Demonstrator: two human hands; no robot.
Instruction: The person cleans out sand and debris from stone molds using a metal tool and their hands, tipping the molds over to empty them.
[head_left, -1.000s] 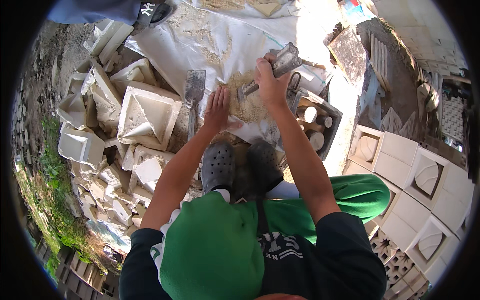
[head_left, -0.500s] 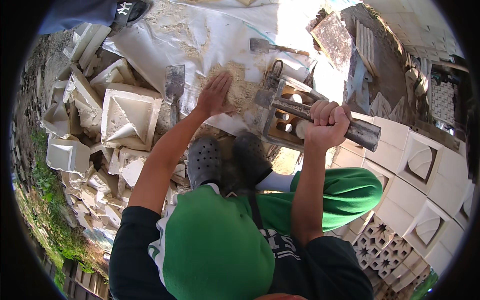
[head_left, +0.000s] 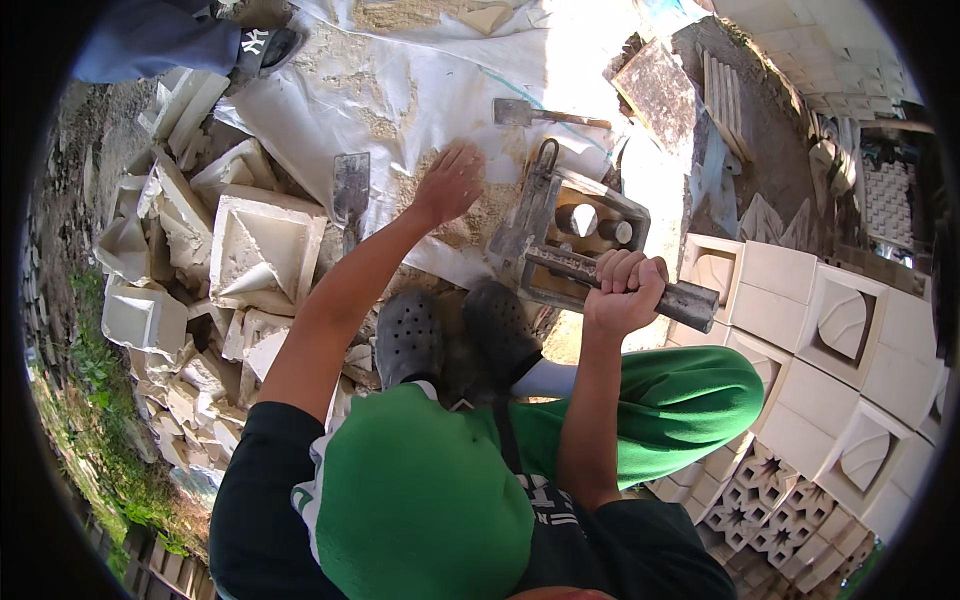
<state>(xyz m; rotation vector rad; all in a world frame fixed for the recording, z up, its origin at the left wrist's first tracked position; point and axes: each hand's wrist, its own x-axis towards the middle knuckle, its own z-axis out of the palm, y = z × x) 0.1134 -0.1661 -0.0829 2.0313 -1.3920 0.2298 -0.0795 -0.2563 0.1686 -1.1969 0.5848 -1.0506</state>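
Across the bottom of the frame spreads a very dark short-sleeved shirt [head_left: 640, 545] with pale printing [head_left: 550, 505] on the front, its plain sleeves [head_left: 265, 440] ending above bare arms, and the left hand [head_left: 450, 182] and right hand [head_left: 625, 292] are bare too. Bright green trousers [head_left: 430, 490], softly creased at lower right, carry a white band [head_left: 318, 470] with dark marks along their left edge. Dark grey clogs [head_left: 409, 335] dotted with round holes show at centre, beside a pale sock [head_left: 545, 380].
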